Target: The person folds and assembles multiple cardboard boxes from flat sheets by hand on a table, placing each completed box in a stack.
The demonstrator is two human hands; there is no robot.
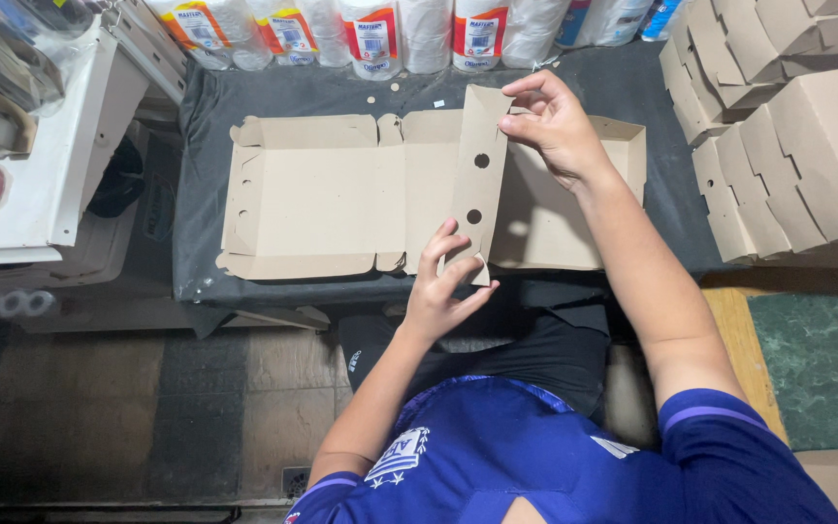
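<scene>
i see a flat brown cardboard box blank [341, 194] spread on a dark cloth-covered table [196, 107]. its middle panel with two round holes [477, 184] stands folded upright. left hand [443, 286] pinches the panel's near end – fingers closed on the card. right hand [555, 126] grips the far top edge between thumb and fingers. stack of folded boxes [797, 146] just right of the table – wrapped paper rolls [370, 34] line the far edge.

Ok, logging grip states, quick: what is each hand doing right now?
Left hand: closed, pinching the near end of the raised flap of the flat brown cardboard box blank.
Right hand: closed, pinching that flap's far end.
</scene>
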